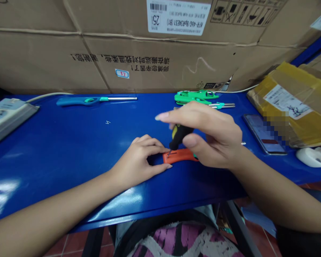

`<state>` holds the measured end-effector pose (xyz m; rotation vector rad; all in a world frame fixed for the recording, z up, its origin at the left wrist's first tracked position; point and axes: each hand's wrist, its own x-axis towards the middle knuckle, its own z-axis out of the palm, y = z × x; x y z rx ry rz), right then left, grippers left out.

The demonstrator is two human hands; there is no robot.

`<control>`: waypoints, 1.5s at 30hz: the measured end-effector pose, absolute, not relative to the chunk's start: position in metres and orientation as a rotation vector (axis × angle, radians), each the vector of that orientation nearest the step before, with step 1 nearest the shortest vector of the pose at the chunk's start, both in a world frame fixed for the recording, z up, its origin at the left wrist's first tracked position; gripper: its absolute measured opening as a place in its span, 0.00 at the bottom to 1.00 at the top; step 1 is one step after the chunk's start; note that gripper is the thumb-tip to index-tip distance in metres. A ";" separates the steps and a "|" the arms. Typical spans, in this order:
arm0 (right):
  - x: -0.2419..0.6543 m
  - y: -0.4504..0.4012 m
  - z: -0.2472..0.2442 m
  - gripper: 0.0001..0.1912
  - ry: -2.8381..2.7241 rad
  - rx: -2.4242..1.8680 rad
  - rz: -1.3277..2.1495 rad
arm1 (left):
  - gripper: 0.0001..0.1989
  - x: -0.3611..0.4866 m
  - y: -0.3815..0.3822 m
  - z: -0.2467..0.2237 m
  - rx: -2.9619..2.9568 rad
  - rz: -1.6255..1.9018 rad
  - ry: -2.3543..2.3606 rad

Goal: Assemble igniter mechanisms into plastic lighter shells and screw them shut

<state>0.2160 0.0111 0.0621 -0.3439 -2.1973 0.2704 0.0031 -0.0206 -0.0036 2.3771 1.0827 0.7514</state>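
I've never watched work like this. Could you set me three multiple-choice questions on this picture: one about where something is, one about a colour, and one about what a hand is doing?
1. Where is the left hand?
A. On an orange piece
B. On a phone
C. On a cardboard box

2. What colour is the bench top?
A. Green
B. White
C. Blue

3. What is the right hand doing?
A. Lying flat on the bench
B. Gripping a screwdriver
C. Holding a phone

Answers:
1. A, its fingers rest around one end of the orange piece.
2. C, the surface shows blue along its length.
3. B, the fingers close around its black and yellow handle.
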 end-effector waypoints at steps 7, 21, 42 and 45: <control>0.216 0.012 0.062 0.14 -2.170 -0.329 0.296 | 0.13 0.003 -0.021 -0.003 2.361 0.726 1.086; 0.219 0.015 0.063 0.17 -2.235 -0.309 0.213 | 0.13 0.003 -0.021 -0.002 2.380 0.729 1.093; 0.220 0.013 0.060 0.19 -2.316 -0.321 0.118 | 0.12 0.004 -0.021 -0.003 2.352 0.731 1.080; 0.221 0.013 0.065 0.22 -2.303 -0.322 0.154 | 0.12 0.004 -0.021 -0.003 2.356 0.739 1.076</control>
